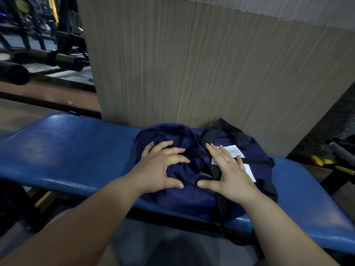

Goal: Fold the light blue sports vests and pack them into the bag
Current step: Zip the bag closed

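Note:
A dark navy bag [194, 196] with black straps lies on a blue padded bench [63, 150], its zip looking closed. My left hand [163, 167] rests on the bag's left part with spread, slightly bent fingers. My right hand [226, 171] lies flat on the bag's right part, fingers straight, partly covering white paper labels [233, 151]. A black handle [223, 129] arches up at the bag's back. No light blue vest is visible.
A tall wood-grain panel [201, 64] stands right behind the bench. Dark gym machines and bars [38, 54] fill the far left. At the right edge lies equipment with yellow parts [330, 166]. Bare bench padding extends to the left of the bag.

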A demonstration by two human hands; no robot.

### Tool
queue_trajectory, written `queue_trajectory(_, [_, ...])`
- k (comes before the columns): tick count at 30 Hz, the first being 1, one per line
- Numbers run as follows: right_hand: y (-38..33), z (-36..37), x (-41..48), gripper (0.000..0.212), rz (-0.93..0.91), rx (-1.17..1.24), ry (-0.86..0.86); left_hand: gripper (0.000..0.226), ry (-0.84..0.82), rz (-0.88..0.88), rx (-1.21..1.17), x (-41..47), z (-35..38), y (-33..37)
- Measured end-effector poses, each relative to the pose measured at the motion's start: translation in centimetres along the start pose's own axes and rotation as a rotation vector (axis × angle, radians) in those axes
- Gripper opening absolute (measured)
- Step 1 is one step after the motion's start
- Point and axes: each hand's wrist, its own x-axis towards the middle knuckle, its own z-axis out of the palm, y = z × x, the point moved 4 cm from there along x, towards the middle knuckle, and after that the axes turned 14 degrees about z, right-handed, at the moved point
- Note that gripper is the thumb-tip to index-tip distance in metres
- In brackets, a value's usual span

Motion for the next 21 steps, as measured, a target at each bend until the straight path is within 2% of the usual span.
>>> queue_trajectory(4, [0.2,0.0,0.8,0.096,0.035,0.111,-0.002,0.074,0.017,0.000,0.108,0.7,-0.3,1.0])
queue_trajectory(9, [0.1,0.1,1.1,0.089,0.055,0.136,0.038,0.046,0.140,-0.066,0.098,1.6,0.0,0.7])
queue_trajectory(11, [0.4,0.2,1.2,0.092,0.056,0.103,0.035,0.037,0.173,-0.094,0.050,1.6,0.2,0.3])
queue_trajectory(14, [0.7,0.2,1.2,0.112,0.031,0.039,0.020,0.022,0.271,-0.090,0.001,1.6,0.2,0.0])
queue_trajectory(16, [0.8,0.3,1.0,0.119,0.016,-0.004,0.019,0.032,0.406,-0.048,-0.026,1.6,-0.5,0.1])
queue_trajectory(18, [0.6,0.7,0.8,0.117,0.003,-0.057,0.048,0.046,0.461,-0.017,-0.019,2.5,-1.8,0.6])
queue_trajectory(21, [0.0,1.7,-0.1,0.117,-0.022,-0.149,0.130,0.055,0.292,-0.088,-0.016,5.7,-2.9,1.2])
